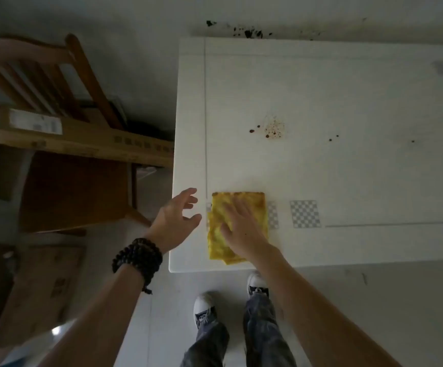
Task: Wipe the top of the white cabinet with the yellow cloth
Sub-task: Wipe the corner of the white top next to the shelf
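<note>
The yellow cloth (252, 205) lies folded flat near the front left corner of the white cabinet top (347, 176). My right hand (240, 229) presses on it with straight, spread fingers. My left hand (175, 221) hovers at the cabinet's left edge, just left of the cloth, fingers relaxed and holding nothing. A patch of brown specks (273, 128) stains the top farther back, with a few more dots (334, 138) to its right.
A wooden chair (56, 107) with a long cardboard box (82, 141) on it stands to the left of the cabinet. More cardboard boxes (37, 292) lie on the floor at lower left. Checkered markers (305, 214) are stuck on the top right of the cloth. My feet (257, 284) stand at the front edge.
</note>
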Demonstrator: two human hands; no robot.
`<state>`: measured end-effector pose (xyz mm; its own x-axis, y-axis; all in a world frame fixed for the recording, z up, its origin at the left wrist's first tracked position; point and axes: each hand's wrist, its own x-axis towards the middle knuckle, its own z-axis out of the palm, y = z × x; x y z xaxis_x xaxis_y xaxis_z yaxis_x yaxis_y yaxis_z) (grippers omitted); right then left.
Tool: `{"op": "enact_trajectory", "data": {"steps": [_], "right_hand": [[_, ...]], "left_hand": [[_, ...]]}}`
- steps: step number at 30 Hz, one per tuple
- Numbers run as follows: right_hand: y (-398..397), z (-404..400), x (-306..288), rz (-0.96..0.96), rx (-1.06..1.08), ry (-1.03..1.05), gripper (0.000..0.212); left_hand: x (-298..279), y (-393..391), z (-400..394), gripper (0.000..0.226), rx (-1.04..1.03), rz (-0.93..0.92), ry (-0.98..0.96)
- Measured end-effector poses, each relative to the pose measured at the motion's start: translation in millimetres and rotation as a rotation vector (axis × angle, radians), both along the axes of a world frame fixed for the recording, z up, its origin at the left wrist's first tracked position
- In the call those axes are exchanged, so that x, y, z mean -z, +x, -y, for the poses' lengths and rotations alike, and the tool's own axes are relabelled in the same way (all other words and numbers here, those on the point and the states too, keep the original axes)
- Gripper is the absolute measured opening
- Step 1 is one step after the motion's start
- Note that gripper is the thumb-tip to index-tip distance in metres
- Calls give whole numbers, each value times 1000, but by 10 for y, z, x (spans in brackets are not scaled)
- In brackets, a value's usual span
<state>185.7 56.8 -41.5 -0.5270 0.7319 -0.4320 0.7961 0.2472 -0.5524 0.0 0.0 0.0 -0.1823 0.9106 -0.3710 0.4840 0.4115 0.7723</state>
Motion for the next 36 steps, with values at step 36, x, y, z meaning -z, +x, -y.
{"op": "enact_trajectory", "data": {"steps": [36], "right_hand": [[-303,-2597,569,287,42,217,57]], "left_hand": [[497,-99,-2470,144,435,-789,-550]]}}
